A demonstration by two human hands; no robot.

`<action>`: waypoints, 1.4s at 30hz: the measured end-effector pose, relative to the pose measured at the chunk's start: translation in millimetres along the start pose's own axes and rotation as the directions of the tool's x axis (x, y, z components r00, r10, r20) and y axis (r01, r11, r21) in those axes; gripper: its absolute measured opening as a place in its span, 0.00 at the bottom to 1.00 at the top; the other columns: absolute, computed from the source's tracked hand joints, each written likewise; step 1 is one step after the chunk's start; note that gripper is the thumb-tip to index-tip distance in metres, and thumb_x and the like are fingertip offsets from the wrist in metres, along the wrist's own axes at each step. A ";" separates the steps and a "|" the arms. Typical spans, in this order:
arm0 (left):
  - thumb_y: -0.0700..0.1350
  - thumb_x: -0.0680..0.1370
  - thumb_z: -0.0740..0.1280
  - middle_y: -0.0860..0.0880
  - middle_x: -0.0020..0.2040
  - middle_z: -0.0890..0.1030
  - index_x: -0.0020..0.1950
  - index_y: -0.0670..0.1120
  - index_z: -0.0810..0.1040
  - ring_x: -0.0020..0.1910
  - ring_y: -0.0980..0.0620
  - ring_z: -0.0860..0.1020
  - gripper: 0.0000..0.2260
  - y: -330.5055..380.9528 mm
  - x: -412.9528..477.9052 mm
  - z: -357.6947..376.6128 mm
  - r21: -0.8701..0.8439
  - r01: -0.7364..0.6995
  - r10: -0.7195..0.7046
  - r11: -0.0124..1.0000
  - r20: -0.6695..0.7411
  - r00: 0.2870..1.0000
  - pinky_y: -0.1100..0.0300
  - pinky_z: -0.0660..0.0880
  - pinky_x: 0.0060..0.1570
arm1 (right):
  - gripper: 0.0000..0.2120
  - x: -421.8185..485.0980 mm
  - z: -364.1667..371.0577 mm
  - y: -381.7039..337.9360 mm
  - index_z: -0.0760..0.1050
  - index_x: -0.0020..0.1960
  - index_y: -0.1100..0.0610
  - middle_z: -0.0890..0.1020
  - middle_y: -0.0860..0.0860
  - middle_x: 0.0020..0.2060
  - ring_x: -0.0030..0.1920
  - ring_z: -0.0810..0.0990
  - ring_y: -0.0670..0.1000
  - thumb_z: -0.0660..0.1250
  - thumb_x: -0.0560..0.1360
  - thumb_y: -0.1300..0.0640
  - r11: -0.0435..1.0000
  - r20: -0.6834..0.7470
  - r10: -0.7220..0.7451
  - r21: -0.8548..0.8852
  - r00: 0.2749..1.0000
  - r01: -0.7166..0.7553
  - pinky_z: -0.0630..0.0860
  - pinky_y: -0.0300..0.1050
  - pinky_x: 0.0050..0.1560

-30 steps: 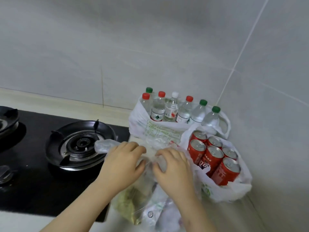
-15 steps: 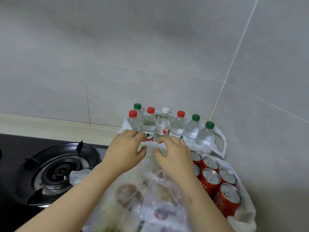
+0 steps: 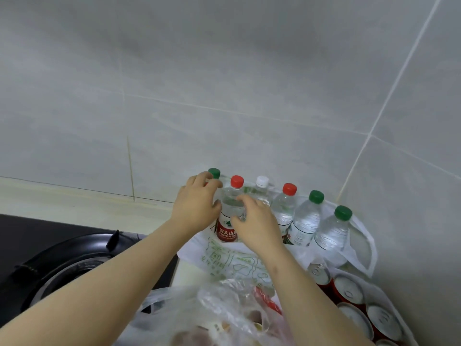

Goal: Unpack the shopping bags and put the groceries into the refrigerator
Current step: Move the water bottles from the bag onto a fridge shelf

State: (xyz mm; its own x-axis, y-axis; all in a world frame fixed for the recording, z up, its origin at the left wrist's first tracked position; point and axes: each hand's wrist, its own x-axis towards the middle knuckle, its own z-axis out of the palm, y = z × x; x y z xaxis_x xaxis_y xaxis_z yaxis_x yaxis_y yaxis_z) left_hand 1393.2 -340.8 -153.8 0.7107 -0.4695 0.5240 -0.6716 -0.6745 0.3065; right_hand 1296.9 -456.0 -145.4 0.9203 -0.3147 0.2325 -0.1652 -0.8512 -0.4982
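Note:
A white shopping bag (image 3: 361, 250) stands against the tiled wall and holds several water bottles with red, green and white caps. My left hand (image 3: 197, 206) reaches into its left end, fingers curled over the top of a bottle that it mostly hides, beside a green-capped bottle (image 3: 214, 173). My right hand (image 3: 257, 223) lies between the red-capped bottle (image 3: 233, 196) and the white-capped bottle (image 3: 262, 182), fingers curled against them; its grip is hidden. A second white bag at the lower right holds several red cans (image 3: 349, 293).
A clear plastic bag (image 3: 199, 310) of groceries lies under my forearms at the bottom. A black gas hob with a burner (image 3: 74, 260) is on the left. Tiled walls meet in a corner behind the bags. No refrigerator is in view.
Both hands left the clear bag in front and moved up and back to the water bottles. The view tilted up toward the wall.

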 end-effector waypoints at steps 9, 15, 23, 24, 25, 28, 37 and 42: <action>0.35 0.75 0.61 0.45 0.57 0.73 0.54 0.41 0.73 0.46 0.46 0.76 0.09 -12.7 12.1 25.5 -0.168 0.085 -0.081 0.982 0.034 0.996 0.54 0.73 0.42 | 0.22 52.0 14.1 3.7 0.63 0.70 0.51 0.62 0.51 0.70 0.69 0.61 0.55 0.59 0.77 0.56 0.995 -0.068 -0.038 -0.096 0.997 0.032 0.64 0.49 0.66; 0.32 0.74 0.63 0.45 0.51 0.74 0.49 0.40 0.73 0.38 0.45 0.74 0.06 -18.5 8.8 30.0 -0.188 0.020 -0.027 0.982 -0.033 0.999 0.59 0.64 0.34 | 0.24 81.9 21.1 5.1 0.50 0.77 0.52 0.50 0.52 0.77 0.76 0.46 0.55 0.50 0.82 0.51 0.985 0.012 0.037 -0.171 0.999 -0.034 0.46 0.52 0.74; 0.37 0.75 0.64 0.49 0.48 0.73 0.60 0.45 0.69 0.43 0.52 0.72 0.15 -18.3 5.5 29.1 -0.398 0.147 -0.175 0.906 -0.034 0.984 0.60 0.67 0.41 | 0.19 71.9 24.2 10.7 0.64 0.70 0.54 0.71 0.51 0.66 0.67 0.64 0.52 0.56 0.80 0.56 0.986 -0.107 -0.090 -0.151 0.990 0.073 0.59 0.47 0.67; 0.37 0.75 0.65 0.49 0.46 0.74 0.61 0.45 0.68 0.41 0.51 0.72 0.16 -18.1 5.2 28.3 -0.431 0.173 -0.202 0.886 -0.023 0.979 0.60 0.67 0.40 | 0.17 67.8 24.8 11.6 0.67 0.68 0.54 0.73 0.51 0.62 0.65 0.66 0.53 0.58 0.79 0.55 0.987 -0.144 -0.100 -0.139 0.985 0.080 0.61 0.46 0.65; 0.37 0.74 0.65 0.49 0.45 0.74 0.62 0.46 0.67 0.41 0.50 0.73 0.17 -18.1 4.7 27.6 -0.457 0.198 -0.227 0.867 -0.008 0.974 0.59 0.67 0.40 | 0.16 63.3 26.0 12.9 0.69 0.65 0.55 0.75 0.51 0.59 0.62 0.68 0.53 0.60 0.78 0.55 0.990 -0.181 -0.103 -0.115 0.978 0.083 0.63 0.46 0.63; 0.38 0.74 0.66 0.48 0.45 0.74 0.63 0.46 0.65 0.41 0.46 0.74 0.20 -17.3 3.5 26.5 -0.496 0.263 -0.284 0.828 0.033 0.958 0.58 0.67 0.40 | 0.10 51.2 30.5 16.8 0.71 0.56 0.58 0.74 0.52 0.49 0.51 0.72 0.53 0.63 0.75 0.58 0.996 -0.218 -0.055 0.055 0.974 0.068 0.71 0.46 0.52; 0.41 0.72 0.68 0.47 0.47 0.80 0.53 0.45 0.75 0.48 0.47 0.77 0.10 -25.7 3.1 25.4 -0.563 0.396 -0.334 0.726 0.214 0.918 0.65 0.70 0.42 | 0.12 44.8 41.0 14.5 0.70 0.53 0.49 0.78 0.45 0.44 0.45 0.76 0.45 0.69 0.74 0.56 0.809 -0.006 0.174 0.570 0.985 -0.140 0.67 0.29 0.39; 0.47 0.68 0.70 0.52 0.40 0.78 0.46 0.49 0.75 0.41 0.52 0.75 0.09 -31.3 1.5 21.3 -0.597 0.442 -0.296 0.670 0.331 0.896 0.62 0.71 0.42 | 0.06 41.8 39.2 17.9 0.75 0.46 0.52 0.78 0.44 0.40 0.42 0.75 0.44 0.68 0.72 0.61 0.774 0.060 0.200 0.602 0.978 -0.195 0.70 0.37 0.42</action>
State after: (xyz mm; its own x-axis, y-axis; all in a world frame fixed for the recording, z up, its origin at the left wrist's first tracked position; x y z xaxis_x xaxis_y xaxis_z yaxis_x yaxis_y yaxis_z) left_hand 1419.8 -332.5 -179.6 0.9047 -0.4100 0.1157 -0.2611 -0.3191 0.9110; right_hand 1346.4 -467.9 -177.3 0.8882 -0.4528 0.0781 -0.0938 -0.3450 -0.9339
